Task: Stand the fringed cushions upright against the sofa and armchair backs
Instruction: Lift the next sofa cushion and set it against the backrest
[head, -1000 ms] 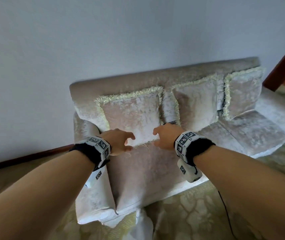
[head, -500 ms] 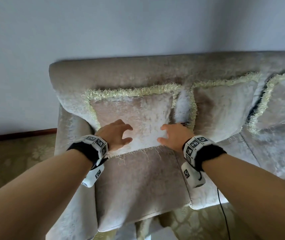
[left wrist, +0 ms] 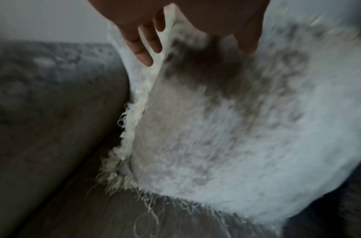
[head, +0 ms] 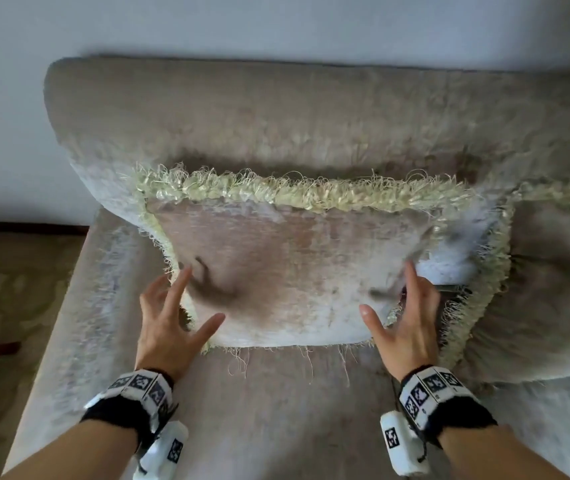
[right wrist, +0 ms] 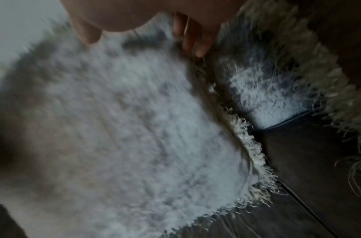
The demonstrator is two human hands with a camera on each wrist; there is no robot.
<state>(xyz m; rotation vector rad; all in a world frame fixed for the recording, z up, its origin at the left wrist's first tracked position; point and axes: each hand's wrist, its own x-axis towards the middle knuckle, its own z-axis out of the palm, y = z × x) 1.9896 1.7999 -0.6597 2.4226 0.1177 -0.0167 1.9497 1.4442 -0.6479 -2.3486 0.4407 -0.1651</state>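
Note:
A pale velvet cushion with cream-yellow fringe leans upright against the sofa back. My left hand is at its lower left edge with fingers spread and straight. In the left wrist view the fingers lie beside the fringe and the thumb is over the cushion's front. My right hand mirrors this at the lower right edge, fingers by the fringe and thumb over the cushion's face. Neither hand grips anything.
A second fringed cushion leans against the sofa back just to the right, its fringe close to my right hand. The sofa arm runs along the left. The seat lies below my wrists. Patterned carpet is at far left.
My view has closed in on the left cushion. Both hands went from loosely curled to spread and straight, and moved apart to the cushion's lower side edges.

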